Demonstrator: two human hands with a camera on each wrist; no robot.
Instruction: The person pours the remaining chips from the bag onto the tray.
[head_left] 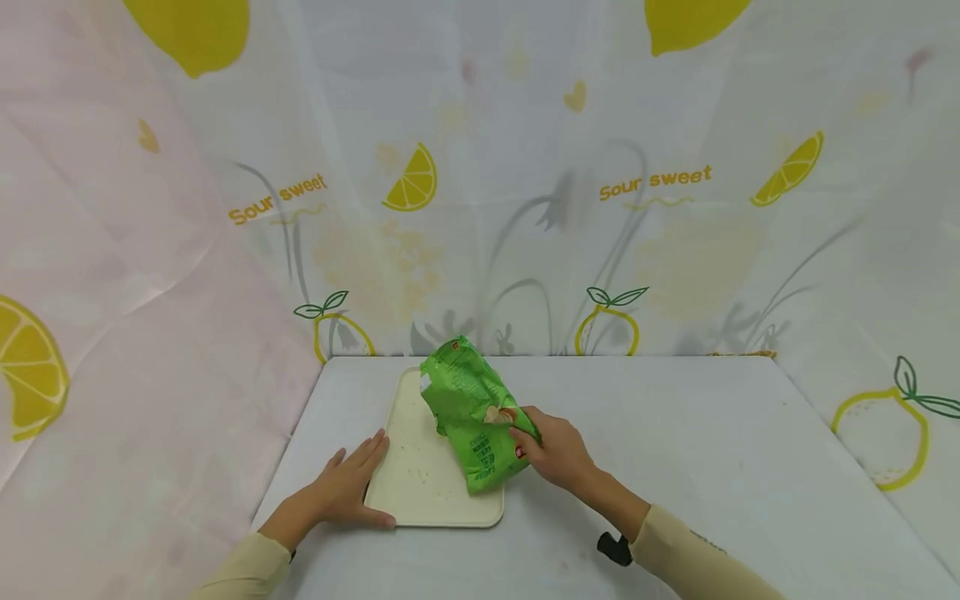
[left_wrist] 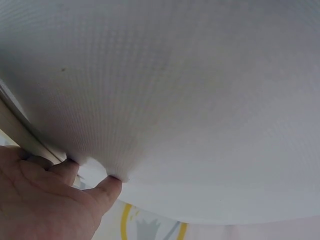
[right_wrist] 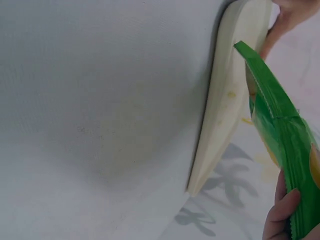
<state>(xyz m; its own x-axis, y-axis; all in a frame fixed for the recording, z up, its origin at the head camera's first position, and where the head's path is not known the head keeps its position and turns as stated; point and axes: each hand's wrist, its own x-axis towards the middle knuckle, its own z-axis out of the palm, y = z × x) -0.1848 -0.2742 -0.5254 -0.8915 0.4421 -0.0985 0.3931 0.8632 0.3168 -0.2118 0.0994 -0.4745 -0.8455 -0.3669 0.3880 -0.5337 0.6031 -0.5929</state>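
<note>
Over the cream tray [head_left: 408,492], we hold up a green bag [head_left: 465,408], tipped to one side. It covers much of the tray's right side. We cannot tell if a corner touches the tray, or if the bag is torn. Our right grip [head_left: 558,450] pinches the bag tight by its right edge. Our left grip [head_left: 348,483] holds nothing in its curl: its fingers are spread out and touch the tray's left edge, with the thumb by the near corner.

Picking up the bag looks done to us, but letting go of it is not. Only little specks [head_left: 420,475] show on the part of the tray we can see. We cannot tell how full the bag is. Under it all is the white worktop [head_left: 675,467], and behind that hangs a lemon cloth [head_left: 510,125].
</note>
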